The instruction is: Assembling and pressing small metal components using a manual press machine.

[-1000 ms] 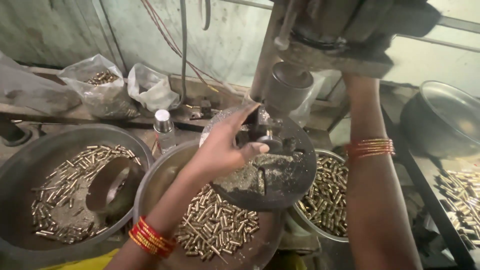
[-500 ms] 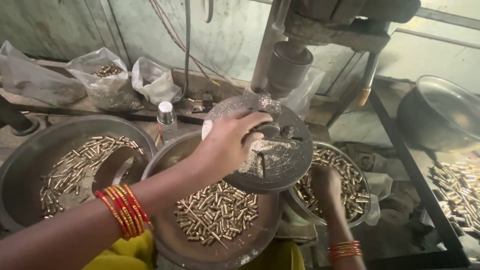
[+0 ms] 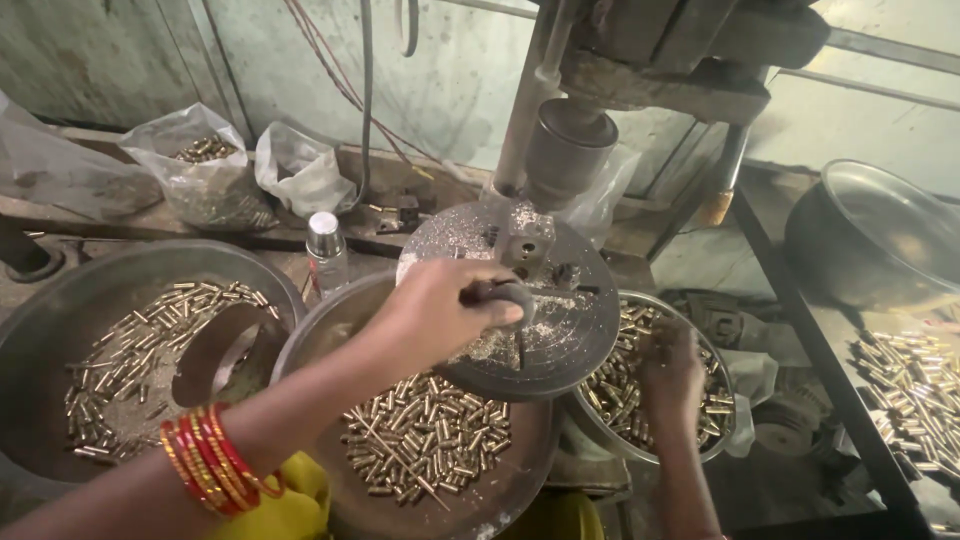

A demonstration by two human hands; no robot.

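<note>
1. Two hands at work in the head view, below a drill press with a round metal work plate [image 3: 560, 330] strewn with shavings.
2. Left hand [image 3: 440, 310] over the near edge of the plate, fingers curled shut around a small dark handle [image 3: 505, 293]; red and gold bangles [image 3: 215, 458] on the forearm.
3. Right hand [image 3: 672, 370] down in the right-hand metal bowl [image 3: 625, 300], resting on the heap of small brass pieces [image 3: 610, 385]; fingers bent into the pile, grip on any piece impossible to tell.
4. Middle bowl [image 3: 330, 340] partly under the plate, holding more brass pieces [image 3: 425, 440]; larger left basin [image 3: 60, 290] with brass pieces and a curved metal scoop [image 3: 215, 350].
5. Small clear bottle [image 3: 327, 250] with a silver cap upright between the basin and the middle bowl.
6. Plastic bags [image 3: 205, 165] against the back wall, one with brass pieces inside; more brass pieces [image 3: 915, 385] loose at far right, below an empty metal pan [image 3: 880, 235].
</note>
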